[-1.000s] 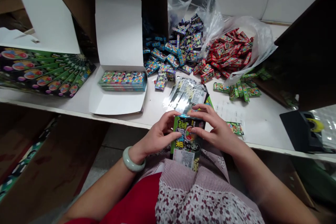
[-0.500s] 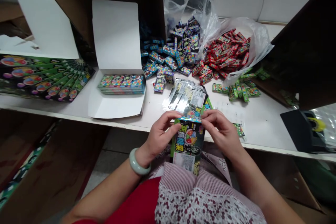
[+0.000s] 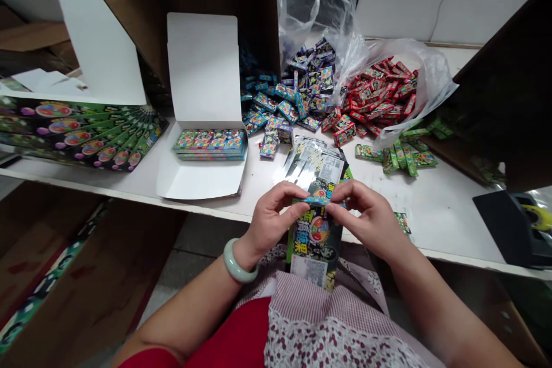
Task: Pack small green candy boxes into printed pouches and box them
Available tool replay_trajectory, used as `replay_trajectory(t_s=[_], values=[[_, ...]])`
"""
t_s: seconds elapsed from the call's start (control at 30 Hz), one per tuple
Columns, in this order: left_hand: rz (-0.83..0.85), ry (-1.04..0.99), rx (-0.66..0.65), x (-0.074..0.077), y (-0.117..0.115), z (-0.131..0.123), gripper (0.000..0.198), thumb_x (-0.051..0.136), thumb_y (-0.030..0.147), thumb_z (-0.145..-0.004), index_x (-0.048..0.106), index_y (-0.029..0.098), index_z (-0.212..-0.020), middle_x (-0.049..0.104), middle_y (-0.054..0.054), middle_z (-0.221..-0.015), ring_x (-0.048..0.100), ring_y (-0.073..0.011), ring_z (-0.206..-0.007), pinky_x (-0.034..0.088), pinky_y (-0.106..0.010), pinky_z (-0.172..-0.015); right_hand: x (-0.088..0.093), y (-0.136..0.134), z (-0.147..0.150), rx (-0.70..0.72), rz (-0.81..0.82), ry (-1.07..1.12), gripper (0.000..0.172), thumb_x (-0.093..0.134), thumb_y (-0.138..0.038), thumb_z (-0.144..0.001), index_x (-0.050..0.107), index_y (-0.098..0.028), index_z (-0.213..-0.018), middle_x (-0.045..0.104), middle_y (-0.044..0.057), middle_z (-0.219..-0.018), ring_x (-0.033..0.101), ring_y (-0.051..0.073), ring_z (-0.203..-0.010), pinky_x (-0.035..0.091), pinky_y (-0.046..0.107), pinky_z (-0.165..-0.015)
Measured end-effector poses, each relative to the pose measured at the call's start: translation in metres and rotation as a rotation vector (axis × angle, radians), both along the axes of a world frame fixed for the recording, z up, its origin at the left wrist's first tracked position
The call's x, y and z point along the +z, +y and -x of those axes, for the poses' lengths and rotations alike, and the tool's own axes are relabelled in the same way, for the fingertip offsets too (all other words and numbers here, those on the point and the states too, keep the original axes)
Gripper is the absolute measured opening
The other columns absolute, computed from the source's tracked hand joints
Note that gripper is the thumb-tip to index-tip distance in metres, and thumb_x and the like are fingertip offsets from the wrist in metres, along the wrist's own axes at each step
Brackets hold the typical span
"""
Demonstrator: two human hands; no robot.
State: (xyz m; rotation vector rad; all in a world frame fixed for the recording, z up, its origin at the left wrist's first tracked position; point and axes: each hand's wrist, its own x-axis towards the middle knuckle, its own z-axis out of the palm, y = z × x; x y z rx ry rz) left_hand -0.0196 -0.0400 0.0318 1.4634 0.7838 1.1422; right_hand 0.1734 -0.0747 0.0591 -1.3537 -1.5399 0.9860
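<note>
A black printed candy packet (image 3: 318,244) with a colourful picture and a pale label hangs upright in front of my apron, at the table's front edge. My left hand (image 3: 276,215) pinches its top edge at the left, thumb in front and fingers behind. At the right, my right hand (image 3: 365,217) grips the same blue-tinted edge, its thumb laid near the middle. Whether the packet's mouth is open, I cannot tell. Just behind my fingers lies a fanned stack of shiny black packets (image 3: 330,168), partly covered by my hands.
An open white carton (image 3: 196,178) with rows of small candy boxes (image 3: 211,141) stands left. Further back are piles of purple (image 3: 319,77), blue (image 3: 263,103) and red boxes (image 3: 379,92), some in clear plastic bags. Green boxes (image 3: 399,158) and a black tape dispenser (image 3: 502,227) are right.
The whole view has shifted, so everything sits a little lower and further right. My right thumb has moved inward along the packet's top edge. Both hands keep their hold.
</note>
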Motion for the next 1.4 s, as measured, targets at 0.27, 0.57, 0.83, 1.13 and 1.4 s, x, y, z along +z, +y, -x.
replay_trajectory(t_s=[0.27,0.57,0.83,1.13,1.4], values=[[0.136,0.059,0.040,0.026,0.012,-0.001,0.013,0.069,0.024,-0.076,0.059,0.017,-0.072,0.058,0.001,-0.067,0.051,-0.0100,-0.060,0.042,-0.022,-0.054,0.019,0.015,0.007,0.076,0.151,0.042,0.012,0.065,-0.029,-0.083,0.060,-0.019,-0.079,0.059,-0.002,-0.069,0.054,0.010,-0.056,0.043,0.023,-0.050],[0.101,0.058,-0.180,0.024,0.017,0.015,0.015,0.067,0.027,-0.081,0.059,0.015,-0.075,0.058,-0.002,-0.075,0.052,-0.0118,-0.070,0.042,-0.025,-0.063,0.020,0.016,0.009,0.150,0.092,0.037,0.015,0.066,-0.029,-0.083,0.061,-0.019,-0.073,0.062,0.001,-0.074,0.057,0.014,-0.069,0.045,0.027,-0.061],[0.074,0.083,-0.246,0.023,0.021,0.016,0.013,0.066,0.025,-0.083,0.058,0.015,-0.079,0.057,-0.002,-0.078,0.054,-0.0130,-0.075,0.043,-0.026,-0.066,0.026,0.009,0.011,0.162,-0.028,-0.150,0.012,0.062,-0.025,-0.086,0.059,-0.020,-0.075,0.060,0.001,-0.078,0.055,0.013,-0.071,0.042,0.026,-0.060],[-0.459,0.202,-0.146,0.009,0.013,0.019,0.015,0.060,0.014,-0.088,0.056,0.020,-0.101,0.059,-0.006,-0.102,0.057,-0.0174,-0.098,0.048,-0.033,-0.086,0.013,0.014,0.004,0.059,0.009,-0.187,0.016,0.057,-0.036,-0.090,0.062,-0.021,-0.086,0.063,0.003,-0.080,0.059,0.015,-0.070,0.045,0.028,-0.061],[-0.533,0.453,-0.029,0.012,0.006,0.015,0.019,0.059,0.014,-0.087,0.053,0.019,-0.105,0.056,-0.013,-0.116,0.054,-0.0232,-0.114,0.047,-0.044,-0.096,0.009,0.020,0.008,0.002,-0.062,-0.359,0.019,0.054,-0.036,-0.091,0.061,-0.020,-0.086,0.065,0.006,-0.083,0.061,0.019,-0.075,0.044,0.031,-0.064]])
